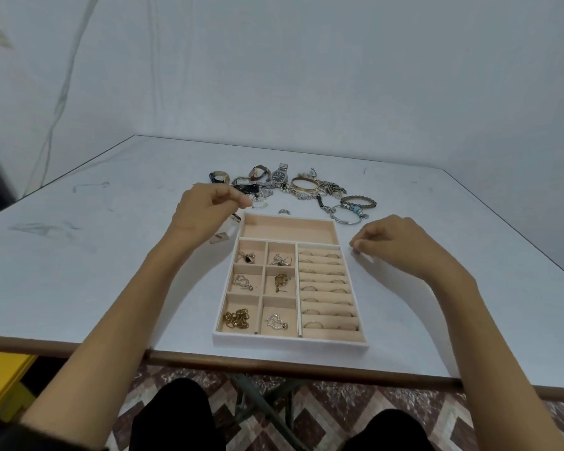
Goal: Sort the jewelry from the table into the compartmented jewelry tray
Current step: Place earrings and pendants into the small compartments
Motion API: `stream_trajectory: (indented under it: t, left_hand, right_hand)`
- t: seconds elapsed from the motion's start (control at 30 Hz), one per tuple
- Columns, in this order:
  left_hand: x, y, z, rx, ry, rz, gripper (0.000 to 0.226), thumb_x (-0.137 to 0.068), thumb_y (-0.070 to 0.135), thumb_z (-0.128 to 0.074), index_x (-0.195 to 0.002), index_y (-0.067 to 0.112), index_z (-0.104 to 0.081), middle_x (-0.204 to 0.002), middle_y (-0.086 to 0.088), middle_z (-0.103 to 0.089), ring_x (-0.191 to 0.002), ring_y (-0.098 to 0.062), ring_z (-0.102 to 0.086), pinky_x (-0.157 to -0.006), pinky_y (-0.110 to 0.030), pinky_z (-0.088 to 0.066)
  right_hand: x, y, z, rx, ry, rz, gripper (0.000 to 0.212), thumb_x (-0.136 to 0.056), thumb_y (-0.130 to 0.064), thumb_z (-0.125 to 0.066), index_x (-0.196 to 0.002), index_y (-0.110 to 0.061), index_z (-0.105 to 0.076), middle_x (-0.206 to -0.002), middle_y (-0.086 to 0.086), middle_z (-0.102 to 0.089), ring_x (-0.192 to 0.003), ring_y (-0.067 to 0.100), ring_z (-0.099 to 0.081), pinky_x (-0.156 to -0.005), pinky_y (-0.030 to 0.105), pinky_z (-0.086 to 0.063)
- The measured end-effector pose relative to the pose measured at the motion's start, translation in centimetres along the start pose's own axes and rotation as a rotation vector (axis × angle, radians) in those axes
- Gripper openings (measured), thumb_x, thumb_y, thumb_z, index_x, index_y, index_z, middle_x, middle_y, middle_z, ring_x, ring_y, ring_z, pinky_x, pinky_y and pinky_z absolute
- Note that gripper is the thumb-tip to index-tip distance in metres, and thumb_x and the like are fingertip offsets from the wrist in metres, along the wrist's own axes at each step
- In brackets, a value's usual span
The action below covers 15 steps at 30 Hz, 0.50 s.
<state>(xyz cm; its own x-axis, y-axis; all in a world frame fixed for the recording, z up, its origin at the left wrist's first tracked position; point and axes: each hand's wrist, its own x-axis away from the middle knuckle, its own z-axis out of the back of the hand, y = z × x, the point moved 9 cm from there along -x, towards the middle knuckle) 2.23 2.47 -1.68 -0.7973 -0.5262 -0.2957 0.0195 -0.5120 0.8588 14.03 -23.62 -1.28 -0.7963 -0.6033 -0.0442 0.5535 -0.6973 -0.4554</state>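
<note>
The table (pixel 437 222) holds the tray (pixel 290 342) in its middle, with the jewelry pile (pixel 293 185) at the tray's 12 o'clock. The left hand (pixel 202 209), at 11 o'clock, pinches its fingertips together; what they hold cannot be told. The right hand (pixel 394 242), at 2 o'clock, rests loosely curled, holding nothing. Tangled pieces could lift together and drop.

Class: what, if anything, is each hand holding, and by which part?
Left hand: thumb and finger pinch together, but whether on something cannot be told. Right hand: nothing visible held.
</note>
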Motion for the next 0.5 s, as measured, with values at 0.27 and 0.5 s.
stream_trajectory:
  t: [0.27, 0.5]
  left_hand:
    - [-6.3, -2.3, -2.3, -0.504, -0.019, 0.178, 0.01, -0.08, 0.037, -0.068, -0.081, 0.028, -0.069, -0.097, 0.005, -0.067, -0.08, -0.021, -0.061, -0.069, -0.026, -0.04]
    - [-7.2, -3.2, -3.1, -0.616, -0.015, 0.161, 0.015, -0.076, 0.042, -0.074, -0.074, 0.03, -0.065, -0.075, 0.008, -0.057, -0.082, -0.02, -0.058, -0.07, -0.028, -0.036]
  right_hand:
    - [-1.6, -1.3, -0.5, 0.304, -0.013, 0.027, 0.016, -0.087, -0.032, -0.057, -0.074, -0.033, -0.064, -0.086, -0.007, -0.068, -0.081, 0.017, -0.06, -0.061, 0.026, -0.039]
    - [-2.2, -1.0, -0.4, 0.271, -0.087, 0.019, 0.014, -0.087, -0.031, -0.06, -0.077, -0.028, -0.07, -0.081, -0.01, -0.071, -0.08, 0.013, -0.066, -0.076, 0.03, -0.05]
